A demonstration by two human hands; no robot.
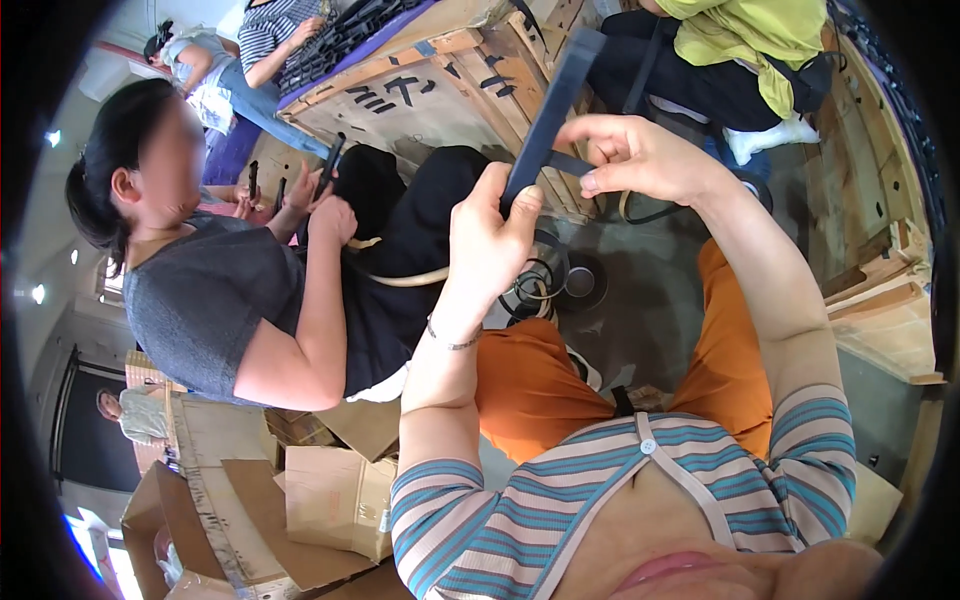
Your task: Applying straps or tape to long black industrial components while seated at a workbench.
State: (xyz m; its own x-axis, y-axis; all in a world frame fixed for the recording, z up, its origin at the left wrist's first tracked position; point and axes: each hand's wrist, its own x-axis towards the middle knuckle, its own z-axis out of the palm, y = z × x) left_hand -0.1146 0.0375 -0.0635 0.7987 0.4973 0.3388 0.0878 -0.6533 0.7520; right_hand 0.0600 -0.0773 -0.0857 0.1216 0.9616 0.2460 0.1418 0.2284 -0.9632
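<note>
Nearest is the wearer's striped top, with orange trousers beyond it, knees apart. A thin bracelet circles the left wrist. Raised in front, the left hand is closed around the lower end of a long dark bar, its thumb pressed along the near side. The bar is held up in the air, tilted, its upper end leaning right. A short dark piece juts sideways from it toward the right hand. That hand is partly open with curled fingers, the index close to the bar and the thumb at the short piece's outer end; whether it grips the piece cannot be told.

Beneath the hands, black cables and a round dark object lie on the floor. To the left sits a co-worker in a grey top, holding a dark piece in both hands. Open cardboard boxes stand behind this co-worker. Farther ahead, a wooden crate carries a heap of dark parts, and a person in a yellow-green top sits to its right.
</note>
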